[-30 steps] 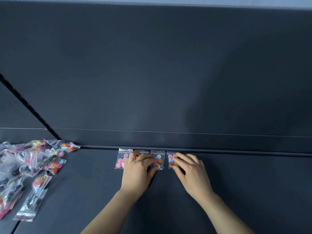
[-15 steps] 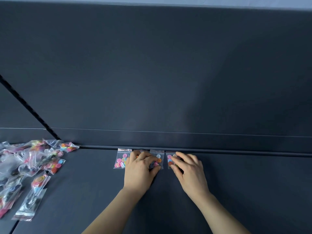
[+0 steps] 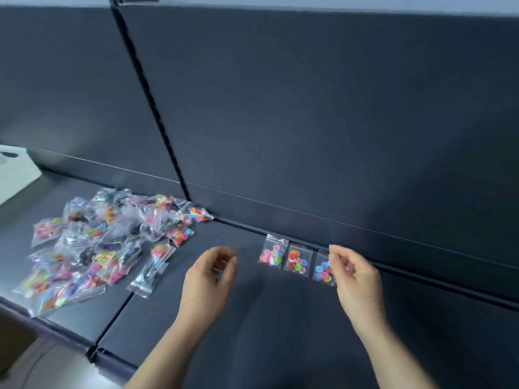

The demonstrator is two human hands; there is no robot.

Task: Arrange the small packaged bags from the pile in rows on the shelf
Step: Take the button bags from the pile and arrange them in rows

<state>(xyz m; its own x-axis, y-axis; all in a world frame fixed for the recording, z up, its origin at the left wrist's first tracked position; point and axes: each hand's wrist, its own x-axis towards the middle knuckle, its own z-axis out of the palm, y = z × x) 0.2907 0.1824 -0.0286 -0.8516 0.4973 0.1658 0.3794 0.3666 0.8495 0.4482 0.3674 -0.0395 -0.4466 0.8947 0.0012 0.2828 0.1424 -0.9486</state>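
Note:
Three small clear bags of coloured buttons lie in a row against the shelf's back wall: a pinkish one, a red-orange one and a blue-pink one. A loose pile of similar bags covers the shelf at the left. My left hand hovers between the pile and the row, fingers loosely curled, holding nothing. My right hand is raised just right of the third bag, fingers curled and empty, partly covering that bag's right edge.
The dark shelf surface has a seam running toward its front edge. A slotted upright divides the back panel. A white box sits at the far left.
Both hands lifted off the row of bags and drew back; my left hand moved left toward the pile. The camera turned left, bringing the whole pile into view.

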